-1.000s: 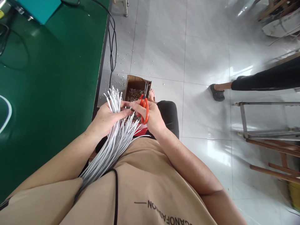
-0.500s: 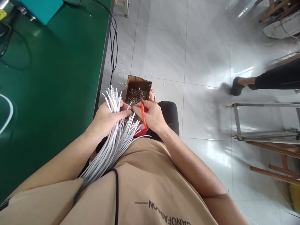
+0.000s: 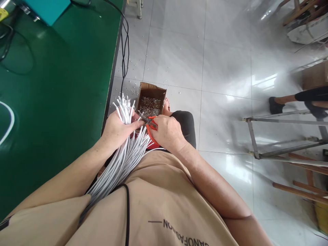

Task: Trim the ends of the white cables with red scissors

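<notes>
My left hand [image 3: 116, 130] is closed round a thick bundle of white cables [image 3: 120, 160] that runs from my lap up past my fingers, the cut ends fanning out above. My right hand [image 3: 167, 133] grips orange-handled scissors [image 3: 150, 124], whose blades point left toward one cable end held out by my left thumb. Just beyond the hands, an open cardboard box [image 3: 151, 100] on the floor holds many small cut pieces.
A green table [image 3: 51, 85] fills the left side, with black cords [image 3: 124, 44] hanging over its edge and a teal device [image 3: 48, 8] at the far corner. Small scraps litter the grey tiles. Another person's leg [image 3: 297, 99] and metal and wooden frames [image 3: 282, 150] are at right.
My right hand has turned the scissors from upright to pointing left at the cable ends. The other person's foot has moved to the right.
</notes>
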A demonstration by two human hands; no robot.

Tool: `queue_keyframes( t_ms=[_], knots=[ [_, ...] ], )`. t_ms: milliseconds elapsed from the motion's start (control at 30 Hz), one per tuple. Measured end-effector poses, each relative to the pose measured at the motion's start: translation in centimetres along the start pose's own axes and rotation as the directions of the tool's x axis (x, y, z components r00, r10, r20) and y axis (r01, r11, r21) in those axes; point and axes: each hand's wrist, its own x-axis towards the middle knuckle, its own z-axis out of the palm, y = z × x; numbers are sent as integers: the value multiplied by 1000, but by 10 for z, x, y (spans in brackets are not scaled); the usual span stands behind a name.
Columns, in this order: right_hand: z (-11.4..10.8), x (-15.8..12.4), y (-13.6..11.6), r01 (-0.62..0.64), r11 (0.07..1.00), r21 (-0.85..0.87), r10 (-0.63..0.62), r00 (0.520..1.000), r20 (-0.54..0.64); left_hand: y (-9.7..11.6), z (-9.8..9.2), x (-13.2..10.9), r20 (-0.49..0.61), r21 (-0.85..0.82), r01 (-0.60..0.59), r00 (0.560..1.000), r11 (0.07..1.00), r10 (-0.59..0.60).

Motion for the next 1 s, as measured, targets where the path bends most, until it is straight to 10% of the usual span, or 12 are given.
queue_keyframes(
  t_ms=[400,600,1000],
  knots=[
    [6,-1,10,-52,984,170,54,998,-7,0,2,-1,-20,-86,3,1000,996,-5],
    [0,8,7,-91,603,793,141,990,7,2,1,-2,38,-114,24,999,993,-20],
    [4,11,-7,-149,352,924,115,987,115,5,1,0,107,-132,51,994,990,-37]
  ],
)
